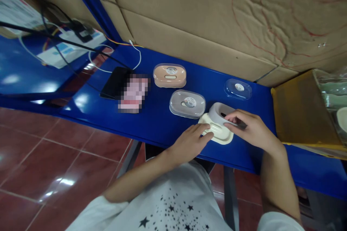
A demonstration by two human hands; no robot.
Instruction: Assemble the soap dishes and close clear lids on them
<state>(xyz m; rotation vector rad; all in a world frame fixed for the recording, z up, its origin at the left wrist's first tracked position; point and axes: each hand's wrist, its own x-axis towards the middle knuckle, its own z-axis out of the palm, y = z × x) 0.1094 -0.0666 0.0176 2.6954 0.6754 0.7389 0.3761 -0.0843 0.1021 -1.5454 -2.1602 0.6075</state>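
A grey oval plastic box piece with a dark slot in it is tilted over the cream oval tray. My right hand grips the grey piece at its right end, thumb and fingers closed on its rim. Over the left side of the cream tray lies my left hand, fingers stretched out and apart, fingertips touching the tray. Just beyond it sits a grey oval box under a clear lid with a round label. Farther back is a peach oval box, also lidded. A loose clear lid lies at the back right.
On the left of the blue table are a black object and a blurred-out pink-screened phone. White cables run behind them. A carton with wrapped pieces stands at the right. Cardboard walls the back.
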